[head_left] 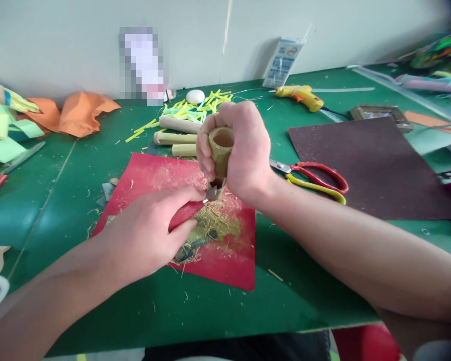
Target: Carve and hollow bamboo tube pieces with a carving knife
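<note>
And there's the right hand (250,143), wrapped firmly around a bamboo tube (220,159), its open end facing up, held above the red sheet (233,263)! The left hand (146,228) grips a red-handled knife (184,214), blade right up at the notch low on the tube. Pale shavings (220,215) litter the sheet below, and scissors (321,175) lie near the right forearm, on the green table (278,311).

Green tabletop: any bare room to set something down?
Mostly bare: green tabletop between the crumpled orange sheet and left forearm; its near edge, right of the littered red sheet. Crowded: behind that sheet, with pale bamboo tubes and thin yellow strips.
</note>
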Motion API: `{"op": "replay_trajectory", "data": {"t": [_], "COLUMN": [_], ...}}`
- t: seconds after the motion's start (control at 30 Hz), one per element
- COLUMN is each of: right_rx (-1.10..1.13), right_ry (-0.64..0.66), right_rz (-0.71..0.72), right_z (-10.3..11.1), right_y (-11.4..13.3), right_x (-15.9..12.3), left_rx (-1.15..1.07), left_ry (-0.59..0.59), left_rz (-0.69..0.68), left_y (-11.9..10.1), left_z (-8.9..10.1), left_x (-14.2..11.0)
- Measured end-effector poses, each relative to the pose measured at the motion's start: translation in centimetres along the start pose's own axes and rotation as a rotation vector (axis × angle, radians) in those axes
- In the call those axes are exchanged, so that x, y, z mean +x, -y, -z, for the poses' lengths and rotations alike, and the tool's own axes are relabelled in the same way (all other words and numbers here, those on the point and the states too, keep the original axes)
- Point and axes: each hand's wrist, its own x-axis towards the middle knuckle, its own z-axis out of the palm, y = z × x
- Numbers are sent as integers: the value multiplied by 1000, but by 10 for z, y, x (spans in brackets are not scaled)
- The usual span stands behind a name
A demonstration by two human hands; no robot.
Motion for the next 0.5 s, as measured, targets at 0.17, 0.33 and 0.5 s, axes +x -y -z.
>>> {"op": "replay_trajectory", "data": {"t": [0.17,0.33,0.5], "right_rx": [-20,-42,-17], "right_ry": [-17,-22,8], "right_rz": [6,-64,-27], "right_z": [1,3,6], "right_y": [-1,-1,-2], "right_x": [1,4,5], "left_rx": [-56,-34,13], "left_ry": [-58,-97,-39], "left_rz": [-33,-80,-53], "left_y": [-1,-4,-2], "left_z": [-9,-13,2], "left_x": [3,5,6]}}
